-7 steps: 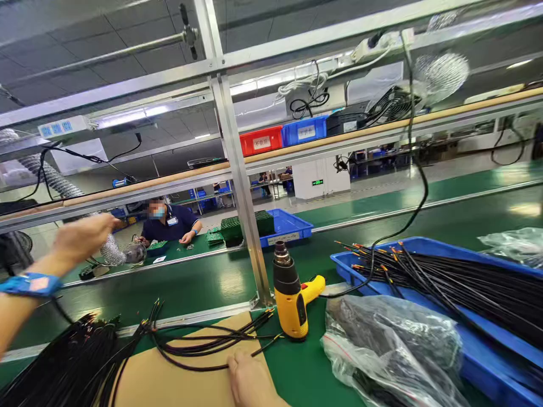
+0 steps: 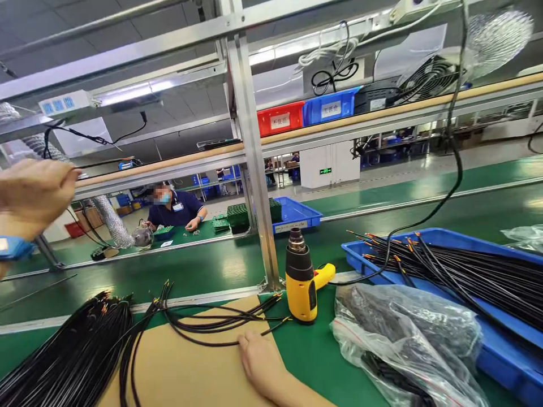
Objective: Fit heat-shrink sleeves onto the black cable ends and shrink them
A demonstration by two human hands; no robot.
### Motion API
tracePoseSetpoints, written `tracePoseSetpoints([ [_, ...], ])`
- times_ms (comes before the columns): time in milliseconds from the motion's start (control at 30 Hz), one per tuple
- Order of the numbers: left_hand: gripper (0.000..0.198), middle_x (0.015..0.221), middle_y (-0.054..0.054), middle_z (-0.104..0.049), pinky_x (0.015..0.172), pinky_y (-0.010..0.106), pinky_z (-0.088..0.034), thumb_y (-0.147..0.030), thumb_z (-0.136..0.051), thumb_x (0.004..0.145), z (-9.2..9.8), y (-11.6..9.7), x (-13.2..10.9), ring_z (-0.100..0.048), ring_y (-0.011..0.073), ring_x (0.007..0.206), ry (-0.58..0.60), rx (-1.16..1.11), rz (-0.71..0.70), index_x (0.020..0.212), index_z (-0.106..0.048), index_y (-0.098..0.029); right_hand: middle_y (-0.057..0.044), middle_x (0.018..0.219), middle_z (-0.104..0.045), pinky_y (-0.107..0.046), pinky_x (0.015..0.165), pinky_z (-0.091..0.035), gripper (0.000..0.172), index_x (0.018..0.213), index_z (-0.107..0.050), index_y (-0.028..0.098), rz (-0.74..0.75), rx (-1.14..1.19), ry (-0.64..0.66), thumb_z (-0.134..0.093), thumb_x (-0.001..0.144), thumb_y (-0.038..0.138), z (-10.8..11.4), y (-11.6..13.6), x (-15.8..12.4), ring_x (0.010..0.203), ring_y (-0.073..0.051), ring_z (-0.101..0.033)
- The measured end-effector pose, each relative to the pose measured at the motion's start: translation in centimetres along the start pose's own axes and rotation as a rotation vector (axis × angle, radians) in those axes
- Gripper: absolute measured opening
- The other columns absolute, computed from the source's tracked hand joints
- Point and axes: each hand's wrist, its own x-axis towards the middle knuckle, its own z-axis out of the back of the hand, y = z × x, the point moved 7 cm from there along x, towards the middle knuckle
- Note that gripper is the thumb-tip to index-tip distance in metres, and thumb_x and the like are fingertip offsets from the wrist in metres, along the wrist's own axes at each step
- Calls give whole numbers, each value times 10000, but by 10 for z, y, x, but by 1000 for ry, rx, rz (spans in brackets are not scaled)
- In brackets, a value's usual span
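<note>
Labels on the red bin [image 2: 280, 118] and blue bin [image 2: 330, 107] overhead carry writing too small to read; left hand [image 2: 36, 195] is raised at the view's left edge, fingers curled, grip seemingly empty, though I cannot tell; right hand [image 2: 263, 362] rests on the cardboard sheet [image 2: 186, 370] near the bench's front edge, touching the end of a looped black wire [image 2: 203, 341]; whether its grip pinches it I cannot tell; yellow heat gun [image 2: 302, 288] stands just beside; open green bench [image 2: 203, 277] lies beyond.

Yellow heat gun [image 2: 302, 294] upright beside clear plastic bag [image 2: 407, 339] and blue tray [image 2: 509, 353] of wires [image 2: 466, 271]
</note>
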Motion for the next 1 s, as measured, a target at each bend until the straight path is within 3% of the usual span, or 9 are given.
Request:
tracePoseSetpoints([
  [100,368,890,90,-613,781,339,-287,-359,-393,815,-25,-74,-63,-456,224,930,288,-180,71,920,-628,-96,-66,832,-612,-267,587,-395,195,855,-559,175,33,-23,-6,-380,799,121,3,2,-3,767,-196,-575],
  [167,291,915,66,-636,745,299,-330,-329,-405,835,-39,-134,-132,-492,207,891,437,-288,34,884,-642,-168,-49,815,-609,-263,570,-376,182,842,-551,183,81,-47,-9,-390,794,114,3,7,-6,746,-184,-572],
  [233,217,808,24,-658,692,248,-362,-299,-454,826,-54,-186,-210,-537,169,792,602,-392,-31,798,-651,-215,-32,804,-609,-262,556,-355,149,823,-543,191,149,-75,-11,-427,771,112,1,14,-10,731,-176,-569],
  [333,169,745,5,-656,633,212,-382,-255,-480,821,-77,-235,-308,-563,142,719,811,-518,-93,781,-642,-230,-14,766,-609,-267,530,-322,97,785,-530,195,253,-114,-10,-460,755,135,-5,24,-16,687,-163,-563],
  [400,157,784,6,-655,649,208,-391,-242,-479,822,-92,-249,-347,-572,144,750,914,-576,-115,796,-632,-227,-6,731,-604,-273,510,-298,83,768,-521,194,300,-129,-18,-452,763,147,-9,29,-17,643,-151,-555],
  [533,113,866,-9,-640,692,207,-396,-225,-538,772,-122,-257,-376,-576,148,834,1098,-653,-163,831,-634,-235,4,704,-594,-277,497,-272,62,748,-503,192,322,-124,-54,-454,756,157,-9,30,-17,615,-137,-546],
  [733,55,805,-5,-630,674,217,-392,-227,-600,703,-153,-256,-380,-569,173,827,1295,-690,-225,738,-641,-218,10,700,-586,-277,484,-256,68,739,-497,198,319,-110,-39,-439,751,167,-8,27,-13,614,-130,-538],
  [867,117,807,19,-589,685,240,-381,-258,-500,790,-151,-255,-367,-551,177,795,1266,-667,-221,817,-609,-223,7,688,-582,-284,453,-234,53,726,-505,196,333,-128,-8,-456,712,179,-15,26,-11,603,-134,-538],
  [1000,231,850,54,-556,731,278,-367,-308,-352,874,-135,-276,-363,-533,198,833,1201,-623,-183,911,-560,-216,10,654,-576,-289,427,-205,34,695,-506,196,350,-140,-50,-488,668,187,-23,25,-9,560,-132,-528],
])
